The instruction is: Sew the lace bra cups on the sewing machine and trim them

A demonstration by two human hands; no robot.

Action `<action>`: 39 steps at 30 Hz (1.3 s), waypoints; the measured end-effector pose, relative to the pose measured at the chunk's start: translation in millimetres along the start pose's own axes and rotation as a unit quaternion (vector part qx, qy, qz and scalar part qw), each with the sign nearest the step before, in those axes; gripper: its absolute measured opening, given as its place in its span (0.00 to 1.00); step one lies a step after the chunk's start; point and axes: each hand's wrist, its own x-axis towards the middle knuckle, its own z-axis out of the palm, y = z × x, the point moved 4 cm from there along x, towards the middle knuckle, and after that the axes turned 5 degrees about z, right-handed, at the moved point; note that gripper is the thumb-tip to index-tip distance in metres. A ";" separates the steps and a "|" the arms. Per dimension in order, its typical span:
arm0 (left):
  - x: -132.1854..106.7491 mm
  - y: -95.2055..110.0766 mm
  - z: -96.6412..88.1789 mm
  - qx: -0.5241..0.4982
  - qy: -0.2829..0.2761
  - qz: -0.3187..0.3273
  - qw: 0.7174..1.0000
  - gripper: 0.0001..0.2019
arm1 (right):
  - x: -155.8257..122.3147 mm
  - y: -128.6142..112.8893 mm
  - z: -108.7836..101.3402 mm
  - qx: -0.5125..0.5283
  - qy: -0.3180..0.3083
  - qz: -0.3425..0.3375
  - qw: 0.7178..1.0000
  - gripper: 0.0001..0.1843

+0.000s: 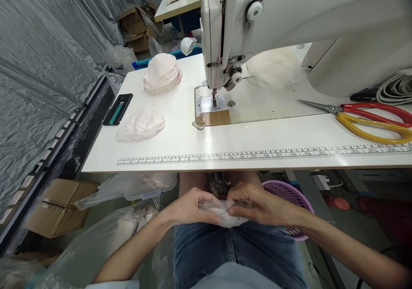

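Over my lap, below the table's front edge, I hold a white lace fabric piece point(225, 215) between both hands. My left hand point(195, 207) pinches its left side, with the thumb on top. At the right side, my right hand point(254, 204) grips the fabric between thumb and bent fingers. The underside of the piece and some fingertips are hidden. On the table lie a similar pale lace piece point(143, 125) and a stack of pale pink fabric cups point(162, 73), both apart from my hands.
A white sewing machine point(222, 36) stands on the white table point(180, 141), which has a printed ruler along its front. Scissors point(370, 117) with red and yellow handles lie right, a phone point(117, 109) left. Below are a purple basket point(305, 203), plastic bags and a cardboard box point(59, 207).
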 end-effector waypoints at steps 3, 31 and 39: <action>11.1 2.9 1.9 -0.011 0.030 -0.020 0.999 0.12 | -3.7 0.7 -3.4 -0.015 -0.002 -0.002 1.000 0.16; 5.8 -10.8 -6.2 -0.041 0.004 -0.080 0.996 0.10 | -6.8 7.5 -3.0 0.027 0.017 0.103 0.994 0.12; 5.1 -16.1 -4.3 -0.056 -0.020 -0.068 0.996 0.12 | -4.1 18.1 0.2 0.163 -0.042 0.068 0.983 0.13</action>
